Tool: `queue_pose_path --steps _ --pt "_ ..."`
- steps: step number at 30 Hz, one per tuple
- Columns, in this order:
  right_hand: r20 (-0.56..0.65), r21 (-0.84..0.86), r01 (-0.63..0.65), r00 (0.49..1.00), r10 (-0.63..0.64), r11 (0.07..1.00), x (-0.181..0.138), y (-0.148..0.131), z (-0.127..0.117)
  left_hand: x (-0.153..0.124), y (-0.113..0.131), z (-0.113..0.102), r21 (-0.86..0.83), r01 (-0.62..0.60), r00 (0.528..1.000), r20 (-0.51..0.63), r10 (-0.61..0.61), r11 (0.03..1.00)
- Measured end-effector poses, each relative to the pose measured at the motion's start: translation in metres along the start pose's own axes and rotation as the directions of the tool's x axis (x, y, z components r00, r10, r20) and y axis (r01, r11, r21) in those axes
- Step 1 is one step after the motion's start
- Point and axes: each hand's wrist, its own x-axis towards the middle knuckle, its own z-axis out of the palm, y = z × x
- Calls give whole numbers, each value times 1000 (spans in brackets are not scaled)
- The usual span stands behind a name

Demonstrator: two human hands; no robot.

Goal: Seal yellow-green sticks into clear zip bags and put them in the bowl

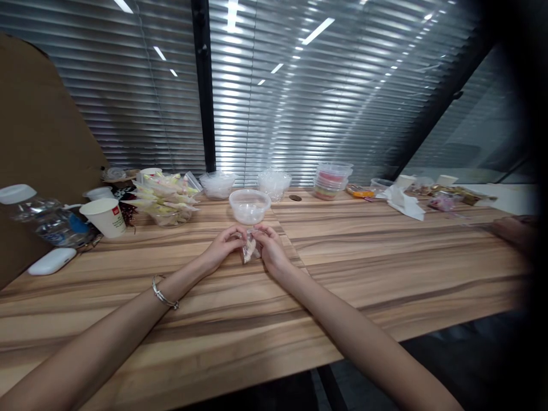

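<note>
At the left end of the bench [205, 342], a bottle [47, 220] stands behind a white case [52, 261]. A cup [105, 218] is next, then packets [165, 194] heaped in a tub. The left hand [225, 246] pinches one upper side of a small clear bag [249, 251] between its fingers. The bag is located on the near side of a clear bowl [250, 206]. The right hand [270, 248] pinches the opposite side. Farther right: stacked containers [330, 181], tissue [402, 201], and another person's hand [514, 230].
</note>
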Motion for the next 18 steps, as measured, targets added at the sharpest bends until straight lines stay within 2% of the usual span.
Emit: queue_pose_path --steps 6,18 --pt "-7 8 17 1000 -17 1000 1 1 1 1 -1 2 -7 -29 999 -44 28 1000" --pt "-44 1 34 998 -34 999 3 4 -1 3 -3 3 53 7 998 -66 -4 999"
